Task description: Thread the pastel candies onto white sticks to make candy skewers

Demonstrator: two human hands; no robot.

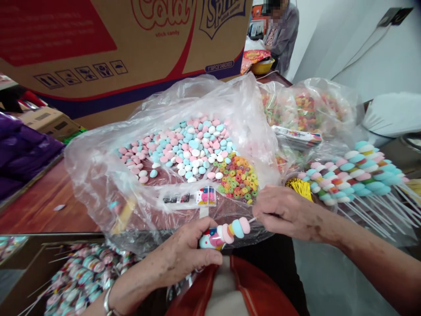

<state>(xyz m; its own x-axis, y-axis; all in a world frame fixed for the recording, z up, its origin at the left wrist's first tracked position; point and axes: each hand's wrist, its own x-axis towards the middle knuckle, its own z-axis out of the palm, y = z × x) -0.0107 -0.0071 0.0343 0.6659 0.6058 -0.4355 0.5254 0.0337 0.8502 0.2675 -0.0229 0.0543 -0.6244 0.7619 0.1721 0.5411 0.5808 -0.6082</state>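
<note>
Low in the middle of the frame, the left hand [179, 259] has its grip closed around the lower end of a candy skewer [226, 232], and the right hand [284, 213] pinches the stick's bare tip just beside the top candy. Behind them an open plastic bag [98, 175] holds loose pink, blue and white candies [184, 149]. Finished skewers [351, 173] lie at the right, a cardboard box [108, 52] stands at upper left.
</note>
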